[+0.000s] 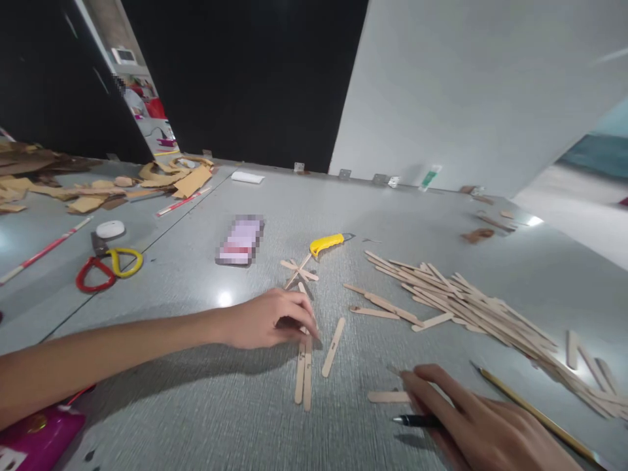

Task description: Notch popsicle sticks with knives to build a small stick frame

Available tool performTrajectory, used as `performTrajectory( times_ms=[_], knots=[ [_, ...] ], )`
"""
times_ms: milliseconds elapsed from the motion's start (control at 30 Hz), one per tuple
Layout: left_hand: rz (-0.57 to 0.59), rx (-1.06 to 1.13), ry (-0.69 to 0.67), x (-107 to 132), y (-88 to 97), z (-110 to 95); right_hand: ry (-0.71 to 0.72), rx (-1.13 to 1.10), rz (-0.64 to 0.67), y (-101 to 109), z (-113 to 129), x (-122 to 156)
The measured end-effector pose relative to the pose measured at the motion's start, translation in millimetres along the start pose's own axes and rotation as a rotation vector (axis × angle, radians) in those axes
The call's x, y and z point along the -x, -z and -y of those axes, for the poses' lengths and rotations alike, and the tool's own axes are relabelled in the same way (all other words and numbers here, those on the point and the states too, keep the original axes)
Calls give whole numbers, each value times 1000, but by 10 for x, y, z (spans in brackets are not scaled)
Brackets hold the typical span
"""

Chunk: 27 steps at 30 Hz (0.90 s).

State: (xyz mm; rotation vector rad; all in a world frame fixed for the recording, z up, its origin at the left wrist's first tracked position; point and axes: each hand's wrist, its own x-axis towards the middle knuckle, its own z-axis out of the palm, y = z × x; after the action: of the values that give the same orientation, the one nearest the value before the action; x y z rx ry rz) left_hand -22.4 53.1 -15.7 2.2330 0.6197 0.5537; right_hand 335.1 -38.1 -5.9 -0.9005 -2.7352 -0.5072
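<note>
My left hand (277,319) reaches in from the left, thumb and bent fingers closed around the upper part of two craft sticks (303,379) lying side by side. A shorter craft stick (333,347) with a dark mark lies just right of them. My right hand (483,418), at the lower right, holds a black pen (417,420) with its tip pointing left. Its fingertips cover the right end of another craft stick (385,397). Beyond my left hand, several sticks lie crossed in a star shape (300,269). The tips of both hands are slightly blurred.
A yellow-handled cutter (327,244) and a phone (240,241) lie ahead. Right: a heap of craft sticks (471,301) and a pencil (534,412). Left: scissors (110,267), cardboard scraps (93,193) and a magenta object (46,435). Dark and pale panels stand behind.
</note>
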Motion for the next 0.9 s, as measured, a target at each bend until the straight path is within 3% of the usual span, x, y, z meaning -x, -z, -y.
performTrajectory(
  times_ms=[200,333,500,667,900],
  knots=[
    [-8,-18,-23,28,-14,-22,2,-209,189,12,205,-608],
    [20,-41,-63,51,-14,-50,62,-293,224,-75,220,-873],
    [58,-187,-161,87,30,-68,77,-241,213,-174,201,-722],
    [6,-405,-78,117,135,-74,49,-269,250,-183,207,-474],
    [-121,-490,29,62,101,-40,46,-273,143,-89,292,-401]
  ],
)
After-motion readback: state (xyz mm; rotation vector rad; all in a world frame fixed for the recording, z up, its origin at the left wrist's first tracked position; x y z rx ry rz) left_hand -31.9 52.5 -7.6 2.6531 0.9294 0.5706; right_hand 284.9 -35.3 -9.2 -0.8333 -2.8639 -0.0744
